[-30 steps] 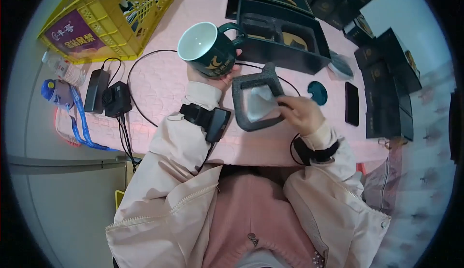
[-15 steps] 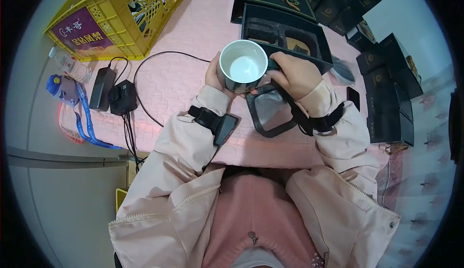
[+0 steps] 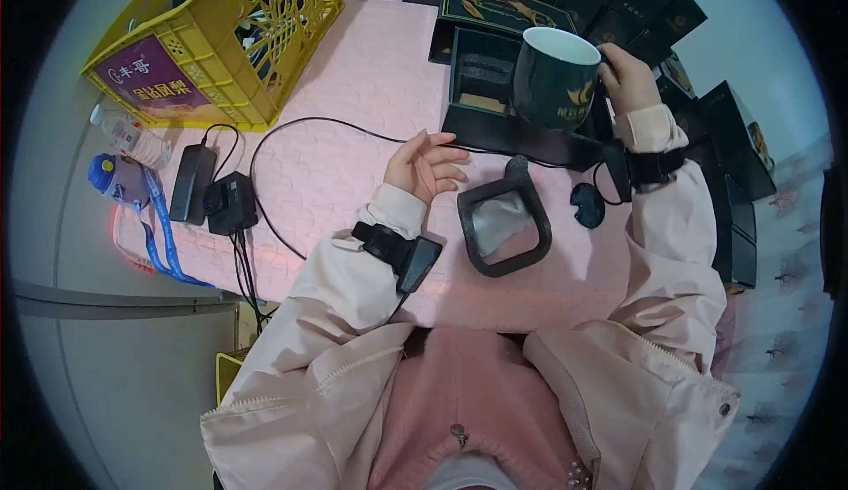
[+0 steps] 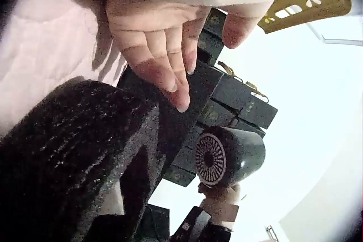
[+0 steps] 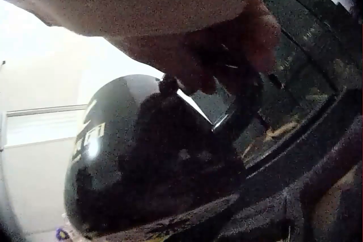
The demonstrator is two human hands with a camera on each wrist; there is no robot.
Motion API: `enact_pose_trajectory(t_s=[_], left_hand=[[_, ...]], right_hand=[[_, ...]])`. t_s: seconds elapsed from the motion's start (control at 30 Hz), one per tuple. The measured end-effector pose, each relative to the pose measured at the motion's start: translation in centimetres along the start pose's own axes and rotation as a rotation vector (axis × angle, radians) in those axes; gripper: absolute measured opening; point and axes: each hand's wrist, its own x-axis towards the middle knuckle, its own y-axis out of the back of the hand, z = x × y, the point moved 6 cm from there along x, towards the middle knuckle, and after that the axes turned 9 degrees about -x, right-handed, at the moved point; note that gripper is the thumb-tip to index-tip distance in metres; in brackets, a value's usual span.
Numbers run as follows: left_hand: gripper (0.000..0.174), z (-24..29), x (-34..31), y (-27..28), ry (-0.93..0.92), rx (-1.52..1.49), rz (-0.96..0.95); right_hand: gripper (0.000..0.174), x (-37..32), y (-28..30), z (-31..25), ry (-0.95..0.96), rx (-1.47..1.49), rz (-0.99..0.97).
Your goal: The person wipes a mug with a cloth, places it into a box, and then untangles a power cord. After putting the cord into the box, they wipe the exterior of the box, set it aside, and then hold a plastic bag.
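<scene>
My right hand (image 3: 629, 79) grips the handle of a dark green mug (image 3: 552, 88) with a pale interior and gold print. It holds the mug upright over the right part of an open dark box (image 3: 530, 144), whose foam insert (image 3: 484, 73) shows at the left. In the right wrist view the mug (image 5: 147, 157) fills the middle, the fingers at its handle. My left hand (image 3: 426, 165) holds nothing, palm up with fingers loosely bent, in front of the box. Close to it lies a grey foam frame (image 3: 508, 267) with a whitish translucent wrap (image 3: 499, 221) inside its opening.
A dark green disc (image 3: 587, 206) lies right of the foam frame. Stacked dark boxes (image 3: 609, 26) line the back and right. At left stand a yellow crate (image 3: 238, 93), a water bottle (image 3: 132, 132), a lanyard bottle (image 3: 119, 177) and black adapters (image 3: 231, 203) with a cable (image 3: 336, 119).
The right hand let go of the foam frame, took the mug by its handle from the left hand, and carried it right over the box. The left hand released the mug.
</scene>
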Motion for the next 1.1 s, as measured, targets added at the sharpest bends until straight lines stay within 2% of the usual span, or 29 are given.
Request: enact_pose_trajectory(t_s=[0.07, 0.1, 0.2, 0.23, 0.33, 0.37, 0.47, 0.5, 0.6, 0.63, 0.73, 0.77, 0.87, 0.9, 1.0, 1.03, 1.1], left_hand=[[0.039, 0.0, 0.2, 0.3, -0.013, -0.005, 0.043], [0.039, 0.0, 0.2, 0.3, -0.014, -0.006, 0.042], [0.036, 0.2, 0.2, 0.6, -0.023, -0.036, 0.050], [0.036, 0.3, 0.2, 0.8, -0.031, -0.034, 0.050], [0.037, 0.3, 0.3, 1.1, -0.032, -0.014, 0.048], [0.037, 0.3, 0.3, 1.1, -0.033, -0.014, 0.050], [0.035, 0.2, 0.4, 1.1, -0.028, -0.031, 0.042], [0.035, 0.2, 0.4, 1.2, -0.030, -0.032, 0.042], [0.033, 0.1, 0.4, 1.5, -0.024, -0.061, 0.036], [0.033, 0.1, 0.4, 1.4, -0.026, -0.061, 0.037], [0.032, 0.2, 0.4, 1.2, -0.037, -0.048, 0.038], [0.032, 0.2, 0.4, 1.2, -0.036, -0.049, 0.039], [0.032, 0.1, 0.4, 1.2, -0.030, -0.055, 0.045], [0.032, 0.1, 0.4, 1.1, -0.028, -0.056, 0.045], [0.031, 0.2, 0.3, 1.0, -0.059, -0.024, 0.093], [0.031, 0.3, 0.4, 1.1, -0.060, -0.025, 0.090], [0.031, 0.2, 0.4, 1.3, -0.046, -0.027, 0.072]], right_hand=[[0.019, 0.6, -1.7, 2.0, -0.212, 0.057, -0.171], [0.019, 0.8, -2.3, 2.1, -0.210, 0.056, -0.171], [0.018, 0.1, -7.4, 3.4, -0.620, 0.534, -0.506], [0.018, 0.5, -7.9, 3.5, -0.612, 0.536, -0.505], [0.017, 0.0, -10.8, 2.5, -0.632, 0.719, -0.850], [0.017, 0.2, -11.3, 2.5, -0.632, 0.721, -0.852], [0.016, 0.6, -13.2, 1.1, -0.414, 0.638, -1.073], [0.016, 0.7, -13.8, 1.3, -0.412, 0.638, -1.074], [0.016, 0.6, -15.9, 0.8, -0.172, 0.606, -1.210], [0.016, 0.5, -16.1, 0.6, -0.170, 0.606, -1.211], [0.015, 0.0, -16.4, 1.0, -0.375, 0.479, -1.149], [0.015, -0.1, -16.4, 0.6, -0.376, 0.480, -1.150], [0.018, 0.2, -15.3, 0.5, -0.531, 0.385, -0.971], [0.018, 0.3, -15.0, 0.1, -0.534, 0.384, -0.972], [0.022, -0.4, -14.7, -1.0, -0.483, 0.347, -1.163], [0.022, -0.6, -15.1, -0.7, -0.483, 0.344, -1.161], [0.031, -0.3, -16.4, 0.0, -0.093, -0.076, -1.028]])
